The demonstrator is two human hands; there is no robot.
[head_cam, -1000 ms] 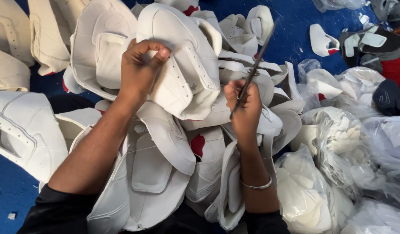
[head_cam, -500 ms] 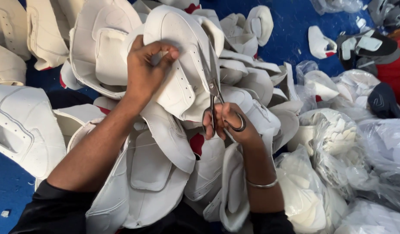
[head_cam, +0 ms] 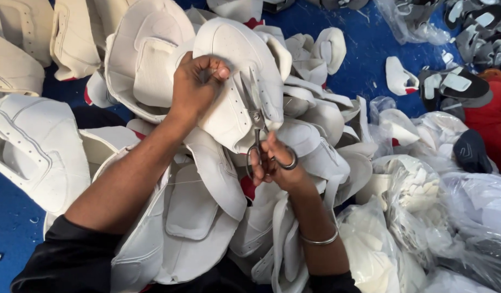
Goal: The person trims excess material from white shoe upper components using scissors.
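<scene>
The white upper (head_cam: 237,81) — raised over the pile (head_cam: 207,206) — is pinched at its edge by the left hand (head_cam: 193,87), while scissors (head_cam: 256,116), gripped by the right hand (head_cam: 275,165), are best kept close along the edge.

There were two hands in view, the left hand (head_cam: 195,87) and the right hand (head_cam: 272,165). There was one pair of scissors (head_cam: 256,127) and one metal bangle (head_cam: 318,240) on the right wrist. The white padded pieces (head_cam: 39,152) were too many and too overlapped to count exactly. At least three clear plastic bags (head_cam: 424,217) lay at the right side.
</scene>
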